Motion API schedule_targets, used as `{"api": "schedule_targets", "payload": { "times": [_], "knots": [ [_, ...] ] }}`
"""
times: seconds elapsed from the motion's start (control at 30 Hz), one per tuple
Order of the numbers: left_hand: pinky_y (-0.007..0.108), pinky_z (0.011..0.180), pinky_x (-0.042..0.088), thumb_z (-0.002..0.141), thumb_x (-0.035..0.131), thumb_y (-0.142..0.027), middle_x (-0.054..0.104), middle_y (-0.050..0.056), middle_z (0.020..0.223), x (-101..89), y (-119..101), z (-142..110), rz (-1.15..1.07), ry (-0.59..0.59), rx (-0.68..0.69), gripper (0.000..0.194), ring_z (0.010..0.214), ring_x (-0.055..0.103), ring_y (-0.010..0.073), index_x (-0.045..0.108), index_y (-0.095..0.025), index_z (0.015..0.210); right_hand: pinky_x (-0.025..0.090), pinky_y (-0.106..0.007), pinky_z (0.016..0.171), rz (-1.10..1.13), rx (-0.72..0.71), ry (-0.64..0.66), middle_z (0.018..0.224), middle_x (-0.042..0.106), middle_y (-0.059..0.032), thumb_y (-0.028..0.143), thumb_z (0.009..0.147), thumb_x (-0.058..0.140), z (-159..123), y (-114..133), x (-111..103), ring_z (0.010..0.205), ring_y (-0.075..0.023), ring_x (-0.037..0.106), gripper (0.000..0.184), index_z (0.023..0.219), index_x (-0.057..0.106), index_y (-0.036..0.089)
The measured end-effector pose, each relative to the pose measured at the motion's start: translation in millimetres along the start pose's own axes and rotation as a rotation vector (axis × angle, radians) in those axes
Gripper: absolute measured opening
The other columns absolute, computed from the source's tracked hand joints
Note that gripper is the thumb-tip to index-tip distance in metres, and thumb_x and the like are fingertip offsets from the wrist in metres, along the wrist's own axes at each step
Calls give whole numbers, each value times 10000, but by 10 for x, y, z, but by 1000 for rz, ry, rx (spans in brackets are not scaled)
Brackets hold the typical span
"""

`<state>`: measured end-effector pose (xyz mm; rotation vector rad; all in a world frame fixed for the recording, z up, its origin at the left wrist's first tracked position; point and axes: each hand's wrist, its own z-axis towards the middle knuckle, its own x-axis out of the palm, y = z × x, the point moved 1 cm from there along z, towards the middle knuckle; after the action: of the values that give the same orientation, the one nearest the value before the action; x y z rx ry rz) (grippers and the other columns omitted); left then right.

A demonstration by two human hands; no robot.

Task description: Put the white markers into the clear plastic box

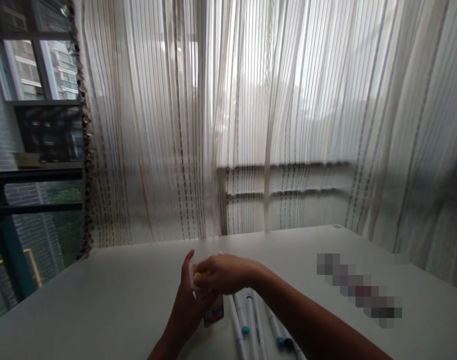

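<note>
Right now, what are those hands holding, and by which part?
A small white packet with a printed label: the left hand grips its side, the right hand covers its top end.

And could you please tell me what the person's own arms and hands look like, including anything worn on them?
The left hand and right hand are bare, with no gloves; both forearms show no sleeve, watch or bracelet in view.

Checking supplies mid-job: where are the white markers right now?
In the head view, the white markers lie on the white table at bottom centre, right of the printed package in the left hand and just below the right forearm.
</note>
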<state>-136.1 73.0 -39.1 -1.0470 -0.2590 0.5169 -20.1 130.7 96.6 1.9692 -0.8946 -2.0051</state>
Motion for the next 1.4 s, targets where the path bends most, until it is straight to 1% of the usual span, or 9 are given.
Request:
{"api": "schedule_targets", "payload": {
  "times": [0.17,0.33,0.43,0.53,0.63,0.87,1.0,1.2,1.4],
  "knots": [
    [460,920,500,704,746,-464,620,153,1205,23,-81,-20,29,2,-58,1038,1072,641,324,101,-203,1475,348,-199,569,222,-40,58,644,489,40,167,920,469,55,-117,-31,581,-80,441,218,718,550,151],
    [479,989,451,677,758,-439,605,164,1247,40,-31,-5,-3,24,-23,1053,1146,600,336,112,-193,1471,359,-250,595,-149,-22,-65,700,600,2,343,873,595,-23,-48,30,643,-139,525,195,825,666,168],
    [476,995,444,662,764,-460,598,161,1248,47,-22,3,-15,10,-3,1056,1158,586,338,131,-189,1463,423,-272,701,-80,-105,-261,837,682,-52,319,842,643,-154,-29,67,788,-181,601,172,885,684,157],
    [440,891,501,674,755,-497,615,124,1154,49,-58,-4,-3,2,-41,1009,979,652,290,168,-201,1440,444,-293,833,160,-210,-608,955,697,-60,255,867,583,-321,-191,60,914,-180,620,128,918,661,167],
    [384,791,518,673,758,-505,597,84,1100,48,-83,-15,-1,8,-63,942,817,646,223,228,-220,1397,446,-317,832,185,-81,-831,896,696,-65,250,889,517,-425,-530,71,883,-190,626,154,843,637,167],
    [405,821,500,673,758,-535,625,85,1091,63,-11,-58,-2,-22,-103,778,887,643,252,348,-238,1264,414,-296,749,-250,379,-626,875,690,-106,132,886,447,-426,-1264,407,836,-215,627,211,823,649,141],
    [408,767,531,663,774,-528,648,52,988,57,-17,-82,20,-19,-163,741,809,656,238,381,-245,1224,405,-300,835,-298,428,-550,991,688,-132,121,905,419,-474,-1438,544,960,-234,611,239,921,658,126],
    [362,680,569,678,774,-506,630,8,885,27,-56,-73,78,-4,-175,654,736,642,207,405,-253,1155,400,-306,886,-268,483,-454,1113,663,-140,126,913,403,-545,-1493,474,1051,-245,592,297,1069,654,100],
    [330,625,566,694,771,-500,613,-15,817,28,-53,-79,26,26,-192,640,677,624,187,383,-272,1149,420,-334,842,-291,538,-407,1085,670,-160,148,908,409,-593,-1511,428,994,-264,623,286,1004,675,105]
  ]
}}
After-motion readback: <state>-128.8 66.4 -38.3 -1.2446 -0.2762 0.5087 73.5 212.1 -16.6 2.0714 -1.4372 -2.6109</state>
